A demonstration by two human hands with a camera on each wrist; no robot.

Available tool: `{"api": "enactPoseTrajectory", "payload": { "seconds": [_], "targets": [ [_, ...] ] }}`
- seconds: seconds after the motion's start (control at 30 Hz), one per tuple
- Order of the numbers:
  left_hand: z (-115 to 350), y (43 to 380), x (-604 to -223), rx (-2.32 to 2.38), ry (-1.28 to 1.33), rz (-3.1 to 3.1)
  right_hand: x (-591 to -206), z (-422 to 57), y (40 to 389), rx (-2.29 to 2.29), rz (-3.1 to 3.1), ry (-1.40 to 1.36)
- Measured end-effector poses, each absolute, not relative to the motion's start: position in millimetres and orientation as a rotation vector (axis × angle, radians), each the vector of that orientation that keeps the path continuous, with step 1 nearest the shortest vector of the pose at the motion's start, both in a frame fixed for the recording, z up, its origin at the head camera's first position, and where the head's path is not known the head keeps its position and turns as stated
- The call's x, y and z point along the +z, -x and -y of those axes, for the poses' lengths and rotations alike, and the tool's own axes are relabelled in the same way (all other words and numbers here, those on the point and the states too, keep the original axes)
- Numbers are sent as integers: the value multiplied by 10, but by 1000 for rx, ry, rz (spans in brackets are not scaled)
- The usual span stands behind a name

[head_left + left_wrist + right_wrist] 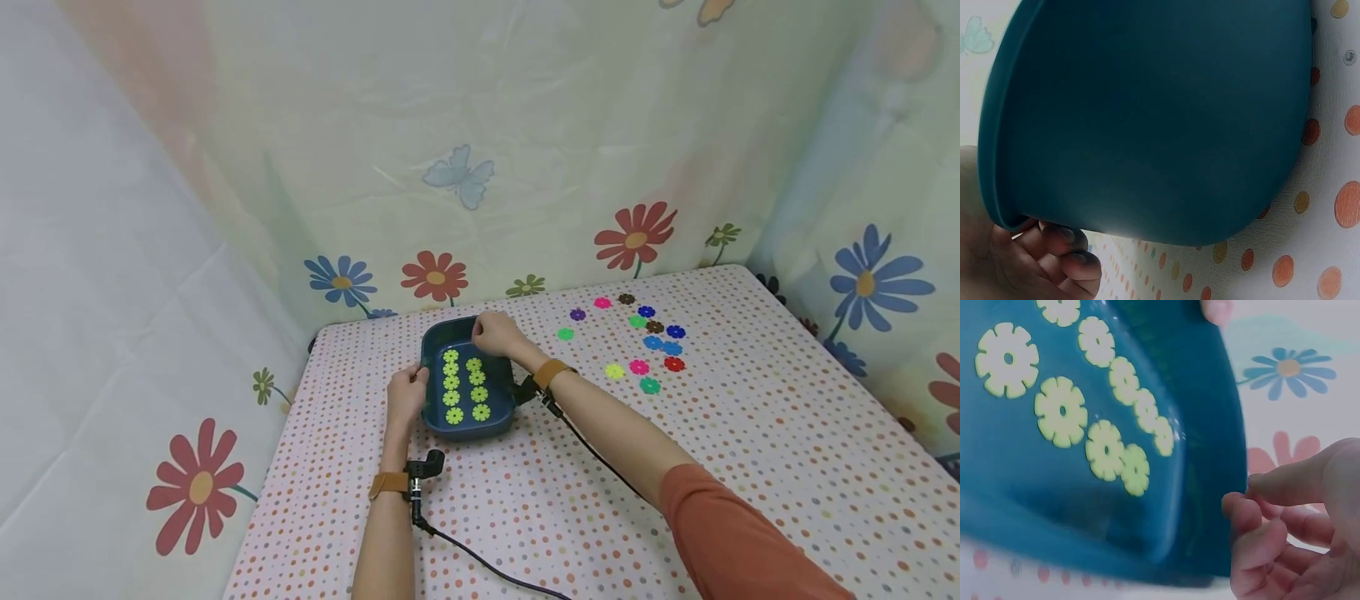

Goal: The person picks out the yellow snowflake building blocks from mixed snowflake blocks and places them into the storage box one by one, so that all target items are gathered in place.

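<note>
A dark teal tray (470, 432) with rounded corners is on the dotted table. Inside it lie several yellow-green notched discs (451, 383), flower-shaped with a hole in the middle, in two columns. My left hand (407, 396) grips the tray's left rim, its fingers curled beneath the lip in the left wrist view. At the far right corner, my right hand (498, 334) holds the rim between thumb and curled fingers. The right wrist view shows those fingertips (1244, 509) against the tray edge, and a left-hand fingertip (1216, 309) at the opposite rim.
To the tray's right, several loose notched discs are scattered, among them a red disc (674, 364), a purple disc (577, 314) and a yellow disc (615, 371). A flower-printed curtain (450, 208) borders the table (570, 517). Black cables (495, 569) trail from the wrist cameras.
</note>
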State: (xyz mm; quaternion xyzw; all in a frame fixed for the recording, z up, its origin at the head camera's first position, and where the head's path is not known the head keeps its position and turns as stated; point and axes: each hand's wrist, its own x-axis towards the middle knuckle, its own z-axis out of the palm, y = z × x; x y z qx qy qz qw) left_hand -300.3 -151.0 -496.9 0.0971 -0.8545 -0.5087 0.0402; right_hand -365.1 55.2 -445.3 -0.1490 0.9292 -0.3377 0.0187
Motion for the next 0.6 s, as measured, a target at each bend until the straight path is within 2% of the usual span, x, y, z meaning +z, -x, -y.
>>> {"api": "enactPoseTrajectory", "payload": {
  "seconds": [0.6],
  "targets": [
    [1522, 3030, -4988, -1563, -323, 2628, -4526, -1601, 3421, -1224, -2875, 224]
  ]
}}
